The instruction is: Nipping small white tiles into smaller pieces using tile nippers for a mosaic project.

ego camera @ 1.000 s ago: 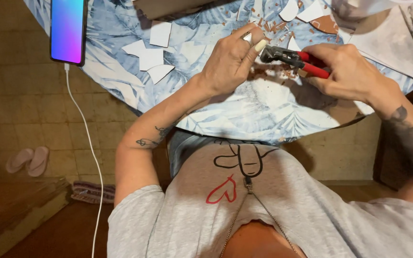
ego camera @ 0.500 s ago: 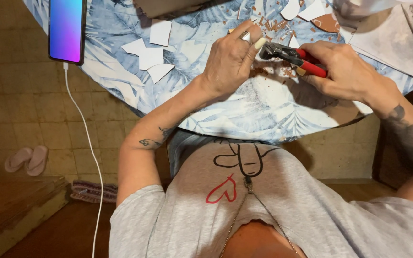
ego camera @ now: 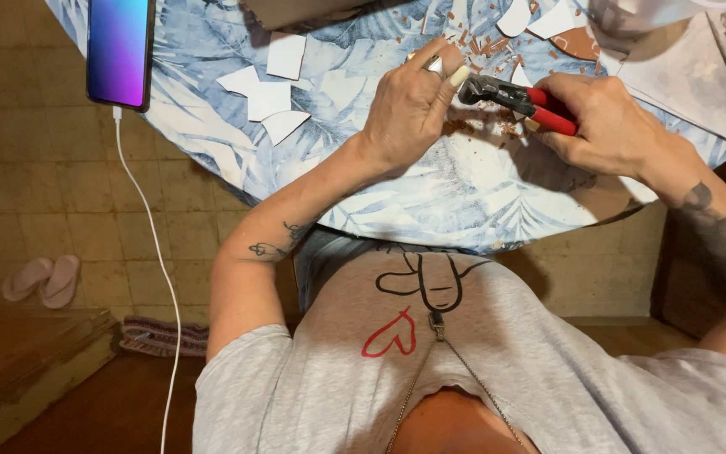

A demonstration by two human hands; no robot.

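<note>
My left hand (ego camera: 409, 105) pinches a small pale tile piece (ego camera: 459, 77) between thumb and fingers above the round table. My right hand (ego camera: 607, 118) grips red-handled nippers (ego camera: 523, 98), whose dark jaws bite the edge of that piece. Brown and white tile crumbs (ego camera: 485, 126) lie scattered on the blue leaf-patterned tablecloth (ego camera: 355, 193) under both hands.
Several cut white tile shapes (ego camera: 266, 97) lie left of my left hand. A phone (ego camera: 119, 50) with a lit screen rests at the table's left edge, its white cable (ego camera: 157, 252) hanging to the floor. Pink slippers (ego camera: 39, 282) sit on the floor. More tile pieces (ego camera: 539, 21) lie at the far edge.
Both hands have shifted slightly up the view and to the left with the tile piece and nippers; the grip looks the same.
</note>
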